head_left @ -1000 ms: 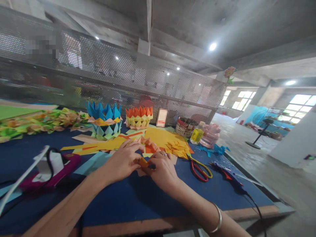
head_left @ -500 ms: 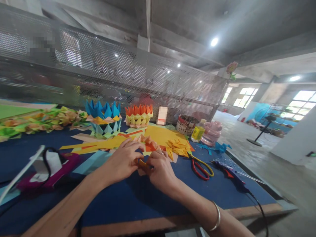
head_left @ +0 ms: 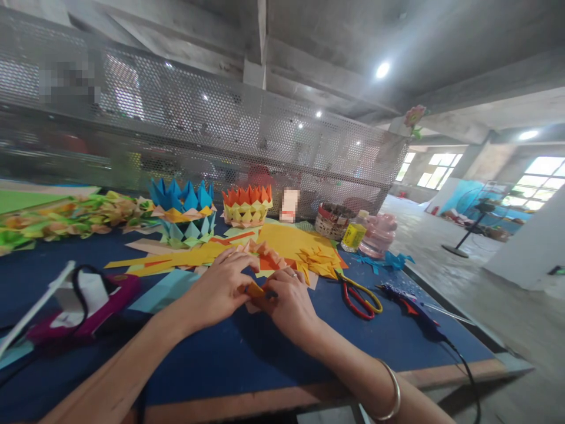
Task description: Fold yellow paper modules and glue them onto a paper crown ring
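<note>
Over the table's middle, my left hand [head_left: 224, 284] and my right hand [head_left: 292, 301] meet with closed fingers. Between them they pinch a small folded orange paper piece [head_left: 255, 290], partly covered by the fingertips. A ring of peach folded paper [head_left: 270, 254] arches up behind the fingers and seems joined to the piece; its near part is largely hidden. Right of it lies a pile of yellow-orange folded paper pieces [head_left: 318, 261]. Flat yellow paper strips [head_left: 176, 259] spread out behind my left hand.
Scissors [head_left: 359, 297] and a corded glue gun [head_left: 410, 309] lie at the right. Two paper crowns, one blue-topped [head_left: 183, 215] and one orange-topped [head_left: 248, 206], stand behind. A magenta power strip [head_left: 119, 300] sits left. A bottle [head_left: 354, 232] and basket [head_left: 333, 222] stand back right.
The fingers have shifted slightly around the orange paper piece, and more of its surface shows. Both hands stay in nearly the same spot. The whole view has moved a little.
</note>
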A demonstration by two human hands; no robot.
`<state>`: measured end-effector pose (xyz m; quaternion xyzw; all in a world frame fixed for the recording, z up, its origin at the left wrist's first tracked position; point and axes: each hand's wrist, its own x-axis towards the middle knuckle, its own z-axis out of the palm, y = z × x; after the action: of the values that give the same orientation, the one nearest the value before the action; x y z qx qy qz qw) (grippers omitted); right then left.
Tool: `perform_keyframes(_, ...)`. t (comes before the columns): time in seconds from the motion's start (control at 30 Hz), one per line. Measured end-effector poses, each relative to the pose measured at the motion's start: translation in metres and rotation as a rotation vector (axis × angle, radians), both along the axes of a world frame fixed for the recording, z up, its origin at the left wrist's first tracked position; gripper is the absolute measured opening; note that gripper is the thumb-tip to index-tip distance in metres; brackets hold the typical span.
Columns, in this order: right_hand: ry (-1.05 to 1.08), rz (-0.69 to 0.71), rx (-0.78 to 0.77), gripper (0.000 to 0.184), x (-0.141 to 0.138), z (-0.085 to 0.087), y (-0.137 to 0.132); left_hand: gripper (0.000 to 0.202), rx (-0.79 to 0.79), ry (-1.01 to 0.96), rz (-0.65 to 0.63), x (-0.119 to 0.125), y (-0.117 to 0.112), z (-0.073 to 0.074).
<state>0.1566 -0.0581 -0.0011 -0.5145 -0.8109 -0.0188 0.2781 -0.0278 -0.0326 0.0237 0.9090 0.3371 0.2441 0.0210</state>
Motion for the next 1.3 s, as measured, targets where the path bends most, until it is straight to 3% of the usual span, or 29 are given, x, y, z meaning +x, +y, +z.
perform_keyframes(0.7, -0.035, 0.116, 0.060, 0.020, -0.0067, 0.0008, -0.0003, 0.023, 0.028, 0.001, -0.038, 0.0023, 0.0019, -0.0060)
perform_keyframes(1.3, -0.001, 0.032, -0.001, 0.020, -0.0022, -0.0036, 0.0023, 0.008, 0.052, 0.014, 0.050, -0.0010, 0.0022, -0.0035)
